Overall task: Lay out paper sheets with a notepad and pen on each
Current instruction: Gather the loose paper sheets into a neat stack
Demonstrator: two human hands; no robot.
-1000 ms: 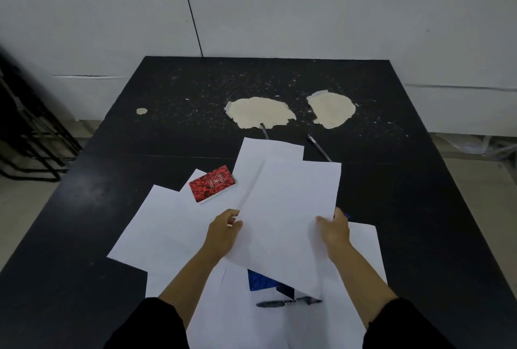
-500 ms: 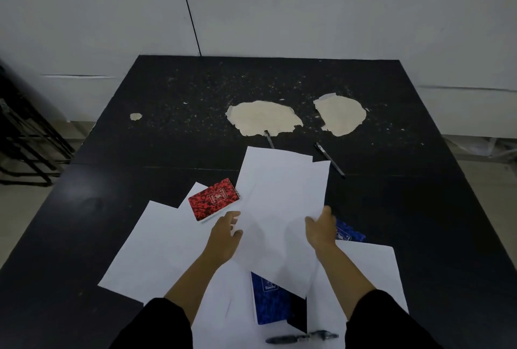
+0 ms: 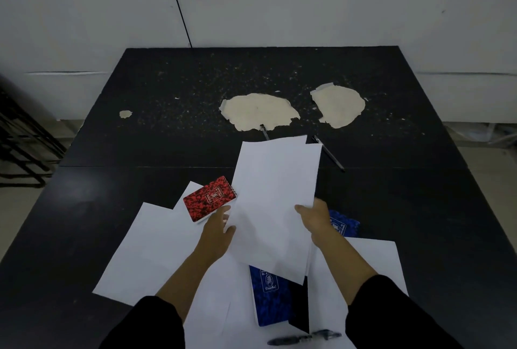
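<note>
Both hands hold a white paper sheet lifted over the table's middle: my left hand at its left edge, my right hand at its right edge. Other white sheets lie overlapping underneath. A red notepad rests on them to the left. One blue notepad lies near the front, partly under the held sheet; a second blue notepad peeks out behind my right hand. A pen lies at the front edge. Two more pens lie beyond the sheet.
The black table has worn pale patches at the back and a small one at left. A white wall stands behind. Dark metal frames stand on the floor to the left.
The held sheet has moved away from me toward the table's middle, uncovering the near blue notepad and part of the second one. Both hands moved with it.
</note>
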